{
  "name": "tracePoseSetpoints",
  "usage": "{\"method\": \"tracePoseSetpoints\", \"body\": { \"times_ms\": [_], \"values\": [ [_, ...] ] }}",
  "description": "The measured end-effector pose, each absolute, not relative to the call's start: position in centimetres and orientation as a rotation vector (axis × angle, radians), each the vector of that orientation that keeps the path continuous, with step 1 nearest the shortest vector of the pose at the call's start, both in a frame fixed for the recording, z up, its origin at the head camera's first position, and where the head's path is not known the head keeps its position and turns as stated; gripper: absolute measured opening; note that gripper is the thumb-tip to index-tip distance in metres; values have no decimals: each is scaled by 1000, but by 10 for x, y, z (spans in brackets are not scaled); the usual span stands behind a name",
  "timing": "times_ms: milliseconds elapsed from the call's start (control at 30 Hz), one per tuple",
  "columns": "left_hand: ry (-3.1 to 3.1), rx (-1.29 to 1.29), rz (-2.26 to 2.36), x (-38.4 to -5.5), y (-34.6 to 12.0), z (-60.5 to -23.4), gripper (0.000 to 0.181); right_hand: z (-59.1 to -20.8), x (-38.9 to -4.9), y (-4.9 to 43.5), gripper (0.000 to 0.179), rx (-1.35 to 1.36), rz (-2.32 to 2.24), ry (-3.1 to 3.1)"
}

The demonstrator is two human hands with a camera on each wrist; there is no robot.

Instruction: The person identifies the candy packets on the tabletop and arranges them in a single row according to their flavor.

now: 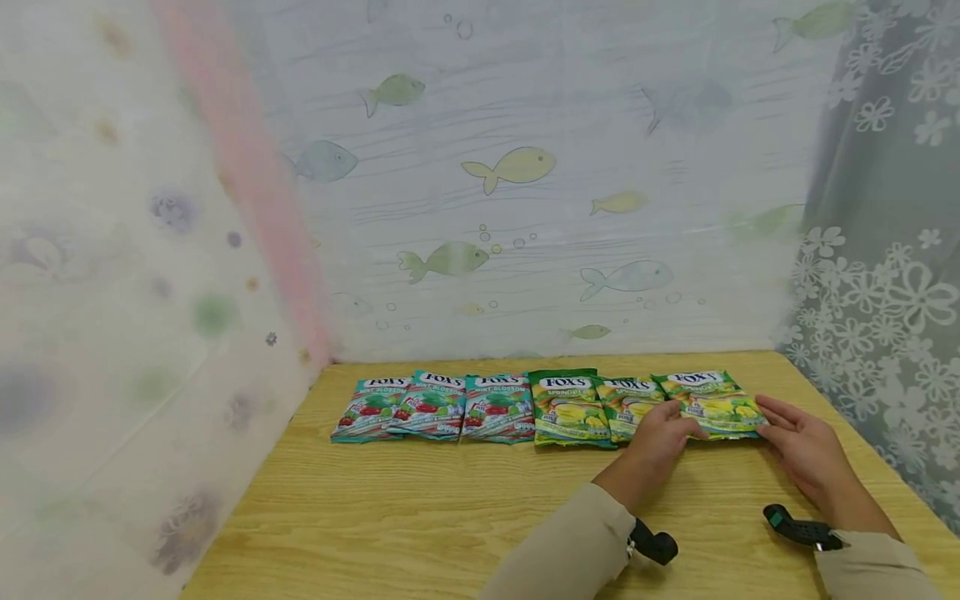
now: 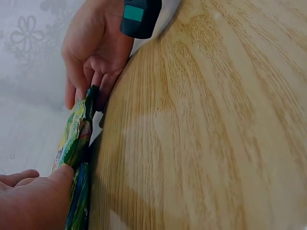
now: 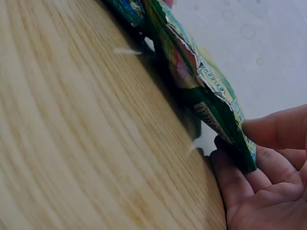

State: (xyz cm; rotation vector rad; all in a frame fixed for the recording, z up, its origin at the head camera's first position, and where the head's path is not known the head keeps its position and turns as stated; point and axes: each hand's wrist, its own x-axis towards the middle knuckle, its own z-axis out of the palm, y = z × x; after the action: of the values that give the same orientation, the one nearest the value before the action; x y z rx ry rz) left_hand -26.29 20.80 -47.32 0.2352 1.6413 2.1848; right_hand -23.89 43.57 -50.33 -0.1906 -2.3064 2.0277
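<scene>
A green and yellow bag of Fox's candy (image 1: 711, 405) lies at the right end of a row, its right side raised off the table in the right wrist view. My right hand (image 1: 812, 446) pinches that side, thumb on top and fingers underneath (image 3: 268, 179). At its left side, my left hand (image 1: 657, 446) holds the lower corner, thumb (image 2: 61, 175) along the edge. Just left of this hand lies another green bag (image 1: 628, 408), partly covered by it. A third green bag (image 1: 572, 410) comes after that.
Three teal Mint Blossom candy bags (image 1: 498, 408) continue the row leftward, edges overlapping or close together. The bags lie near the back of a wood-grain table (image 1: 375, 517). Behind stands a fish-patterned curtain (image 1: 525, 250); a flowered grey one (image 1: 885, 275) hangs at right.
</scene>
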Motion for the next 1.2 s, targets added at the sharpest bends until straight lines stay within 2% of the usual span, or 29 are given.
{"method": "tracePoseSetpoints", "body": {
  "times_ms": [167, 267, 1200],
  "values": [
    [1655, 239, 2181, -263, 211, -472, 70, -505, -240, 436, 69, -246, 1646, -2463],
    [1656, 233, 2180, -263, 213, -472, 70, -507, -239, 437, 68, -244, 1604, -2434],
    [1733, 276, 2093, -262, 208, -477, 66, -507, -240, 438, 70, -234, 1867, -2201]
  ]
}}
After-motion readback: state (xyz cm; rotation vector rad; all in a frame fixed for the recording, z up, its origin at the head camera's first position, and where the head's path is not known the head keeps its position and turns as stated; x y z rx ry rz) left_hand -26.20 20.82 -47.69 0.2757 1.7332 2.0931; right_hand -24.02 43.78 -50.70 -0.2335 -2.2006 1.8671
